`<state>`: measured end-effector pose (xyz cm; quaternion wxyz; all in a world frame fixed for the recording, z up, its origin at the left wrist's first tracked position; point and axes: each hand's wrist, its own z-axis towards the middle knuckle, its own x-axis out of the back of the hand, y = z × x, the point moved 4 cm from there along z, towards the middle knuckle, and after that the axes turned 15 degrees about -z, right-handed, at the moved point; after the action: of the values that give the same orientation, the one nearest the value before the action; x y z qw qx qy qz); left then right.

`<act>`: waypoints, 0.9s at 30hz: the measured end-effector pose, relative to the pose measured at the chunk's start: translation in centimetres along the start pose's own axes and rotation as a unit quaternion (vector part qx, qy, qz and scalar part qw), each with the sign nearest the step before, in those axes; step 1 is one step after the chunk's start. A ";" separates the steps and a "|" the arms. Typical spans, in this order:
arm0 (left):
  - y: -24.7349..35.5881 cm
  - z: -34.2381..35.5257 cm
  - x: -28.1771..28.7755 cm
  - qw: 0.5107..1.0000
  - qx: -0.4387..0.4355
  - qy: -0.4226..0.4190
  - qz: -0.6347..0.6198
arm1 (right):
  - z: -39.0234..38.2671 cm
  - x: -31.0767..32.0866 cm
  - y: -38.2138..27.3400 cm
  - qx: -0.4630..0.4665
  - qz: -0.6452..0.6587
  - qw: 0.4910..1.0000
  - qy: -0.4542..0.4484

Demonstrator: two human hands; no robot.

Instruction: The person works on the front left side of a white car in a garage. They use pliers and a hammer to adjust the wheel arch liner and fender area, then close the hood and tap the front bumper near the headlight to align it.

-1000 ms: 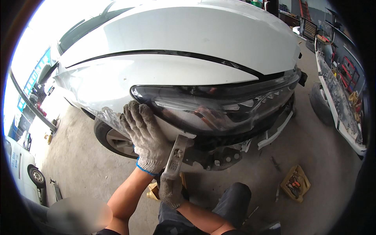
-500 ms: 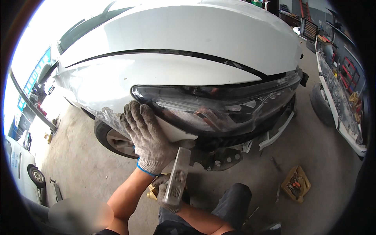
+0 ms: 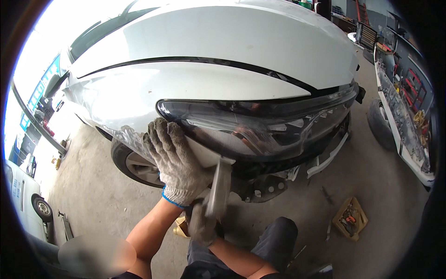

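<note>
In a pale knitted work glove with a blue cuff, my left hand [image 3: 174, 162] lies flat on the white fender [image 3: 132, 104], beside the corner of the headlight [image 3: 265, 128]. Its fingers are stretched out; the thumb is hidden. Also gloved, my right hand [image 3: 202, 223] is closed on a long, flat silver metal tool [image 3: 219, 188], blurred by motion. The tool's upper end is at the pointed lower tip of the fender, below the headlight. Scraped grey patches show on the fender near my left fingertips. Behind my left hand is the front wheel [image 3: 137, 165].
A yellowish tray of tools [image 3: 350, 218] lies on the floor at the right. Farther right lean a removed bumper [image 3: 395, 121] and a loose tyre [image 3: 381, 123]. Torn black plastic [image 3: 265, 188] hangs under the headlight. A white vehicle [image 3: 23, 200] stands at the left.
My right hand has swung the metal tool upward, bringing its end to the fender tip. My left hand stays in nearly the same place.
</note>
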<state>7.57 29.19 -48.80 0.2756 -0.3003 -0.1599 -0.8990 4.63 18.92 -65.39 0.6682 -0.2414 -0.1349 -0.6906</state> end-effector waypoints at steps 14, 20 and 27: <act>-0.1 0.2 -0.1 1.000 0.008 0.000 0.000 | -0.9 -1.1 -0.2 -0.155 0.171 0.973 -0.008; 0.2 0.0 0.3 1.000 0.014 -0.017 -0.012 | 0.9 1.1 0.9 -0.134 0.258 0.952 -0.097; -0.2 0.0 -0.3 1.000 0.013 -0.001 0.014 | 1.3 1.0 0.3 -0.088 0.095 0.991 0.028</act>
<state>7.67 29.44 -49.05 0.2921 -0.2999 -0.1676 -0.8925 5.11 18.70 -63.82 0.7106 -0.2919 -0.0315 -0.6394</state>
